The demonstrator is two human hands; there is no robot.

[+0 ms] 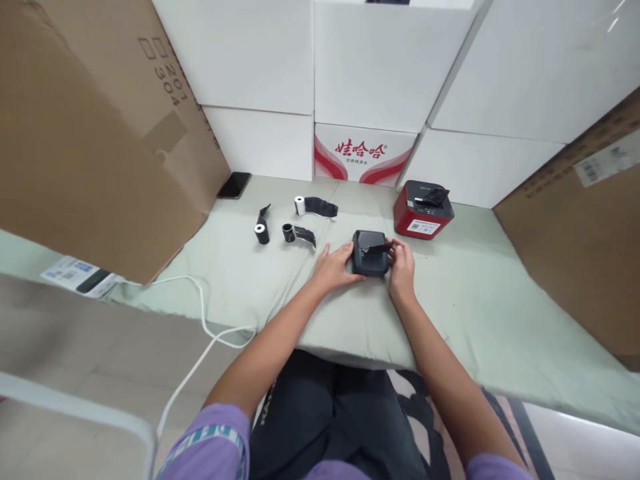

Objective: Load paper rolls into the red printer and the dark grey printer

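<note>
A small black label printer [371, 265] sits on the cloth-covered table in front of me. My left hand [336, 268] grips its left side, with the thumb and fingers spread along the edge. A dark paper strip [376, 248] crosses the printer's top toward the right. At that side, my right hand [401, 263] has its fingertips closed on the strip's end, partly hiding it. Left of the printer lie paper rolls with loose black tails: a white-ended roll [299, 205], a roll with a dark hollow core [289, 233] and a black-sided roll [261, 233].
A red and black printer [423, 210] stands at the back right with a dark strip on top. Behind are stacked white boxes [367, 153]. Cardboard boxes flank the table, left [100, 133] and right [580, 220]. A phone [235, 185] lies back left; a white cable [204, 307] hangs over the front edge.
</note>
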